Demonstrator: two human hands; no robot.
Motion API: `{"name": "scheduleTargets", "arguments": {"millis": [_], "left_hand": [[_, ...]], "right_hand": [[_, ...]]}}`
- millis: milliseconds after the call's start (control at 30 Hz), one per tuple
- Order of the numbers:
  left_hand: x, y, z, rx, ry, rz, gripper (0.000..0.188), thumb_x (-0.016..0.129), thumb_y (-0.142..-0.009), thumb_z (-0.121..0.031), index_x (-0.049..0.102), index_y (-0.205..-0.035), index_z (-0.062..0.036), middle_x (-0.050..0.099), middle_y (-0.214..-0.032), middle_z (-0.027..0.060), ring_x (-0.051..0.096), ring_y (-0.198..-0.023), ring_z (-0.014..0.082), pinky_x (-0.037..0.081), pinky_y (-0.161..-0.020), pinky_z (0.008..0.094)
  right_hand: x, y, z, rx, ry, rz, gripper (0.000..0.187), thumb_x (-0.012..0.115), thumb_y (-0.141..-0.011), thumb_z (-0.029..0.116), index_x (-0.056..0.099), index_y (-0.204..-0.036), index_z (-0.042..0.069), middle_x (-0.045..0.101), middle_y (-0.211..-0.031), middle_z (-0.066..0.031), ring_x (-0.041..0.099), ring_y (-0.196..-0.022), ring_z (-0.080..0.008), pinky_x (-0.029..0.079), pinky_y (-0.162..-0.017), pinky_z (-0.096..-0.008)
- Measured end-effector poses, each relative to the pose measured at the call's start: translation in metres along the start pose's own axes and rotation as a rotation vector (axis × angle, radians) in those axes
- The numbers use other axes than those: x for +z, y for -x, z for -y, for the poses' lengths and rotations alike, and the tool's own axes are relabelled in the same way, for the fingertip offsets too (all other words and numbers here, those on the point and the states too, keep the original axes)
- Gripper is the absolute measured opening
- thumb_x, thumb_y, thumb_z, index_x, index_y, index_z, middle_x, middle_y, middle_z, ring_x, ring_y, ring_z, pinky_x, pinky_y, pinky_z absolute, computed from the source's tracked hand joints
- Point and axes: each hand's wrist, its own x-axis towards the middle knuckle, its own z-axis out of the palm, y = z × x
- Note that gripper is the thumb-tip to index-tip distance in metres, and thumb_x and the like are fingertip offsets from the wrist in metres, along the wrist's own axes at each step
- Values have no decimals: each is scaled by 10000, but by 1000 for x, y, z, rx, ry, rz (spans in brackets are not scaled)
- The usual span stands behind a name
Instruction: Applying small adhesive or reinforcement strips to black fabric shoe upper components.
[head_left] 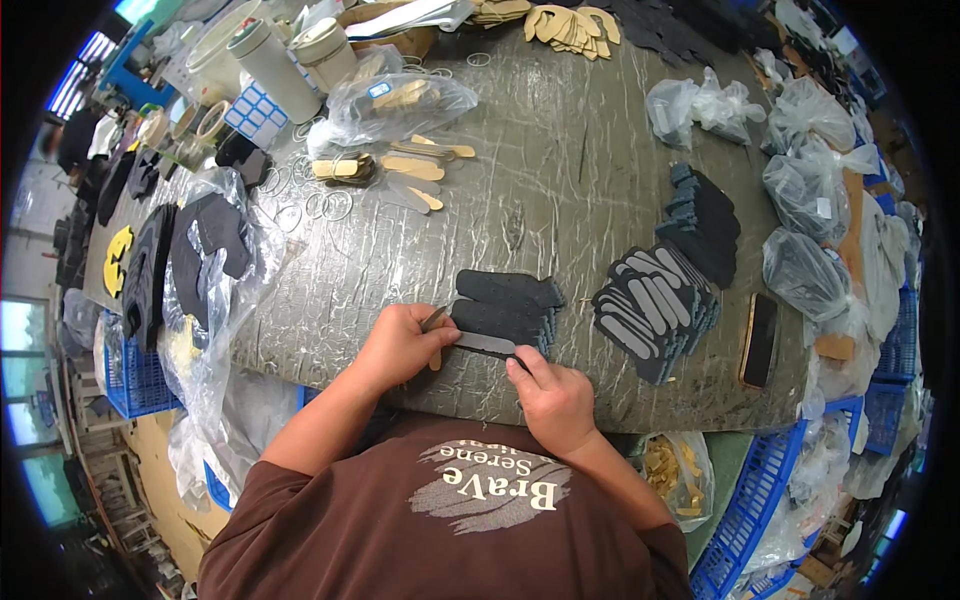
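My left hand point(402, 348) is closed, with the ends of a few slim tan-and-grey strips point(435, 360) poking out between its fingers. Its fingertips touch one end of a grey rounded strip point(485, 343) lying along a dark piece. The thumb and fingers of my right hand point(553, 398) pinch that dark piece at its other end. Just beyond both hands is an overlapping stack of dark cut pieces point(503, 290) with jagged right ends. To the right, a fanned pile of dark pieces point(655, 310) bears grey strips on top.
Another dark stack point(705, 225) lies behind the fanned pile, and a phone point(759, 340) sits at the table's right. Loose tan strips point(412, 168), rubber bands point(335, 205) and a white tumbler point(273, 70) are at far left. Plastic bags point(805, 185) line the right edge.
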Motion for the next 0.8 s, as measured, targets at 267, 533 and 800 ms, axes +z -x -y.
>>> {"name": "scheduleTargets", "arguments": {"millis": [267, 533, 800], "left_hand": [[3, 3, -11, -26, -76, -46, 135, 685, -798, -134, 668, -780, -1, 608, -557, 82, 570, -507, 124, 443, -505, 291], [3, -2, -5, 307, -467, -109, 134, 668, -812, -90, 632, -728, 8, 589, -562, 38, 587, -527, 100, 433, -478, 257], [4, 11, -13, 126, 232, 134, 120, 628, -856, -80, 644, -954, -11, 630, -726, 52, 594, -667, 107, 475, -609, 263]], "right_hand": [[1, 1, -1, -82, 94, 24, 136, 611, -724, 95, 673, -837, 52, 642, -1128, -5, 500, -514, -138, 413, -475, -289], [-5, -4, 5, 68, -6, -11, 139, 669, -725, 107, 663, -854, 57, 652, -1021, -16, 584, -599, -173, 460, -520, -309], [-41, -2, -10, 561, -524, -249, 117, 652, -767, -42, 631, -882, -32, 610, -805, -88, 564, -678, -134, 441, -619, -244]]}}
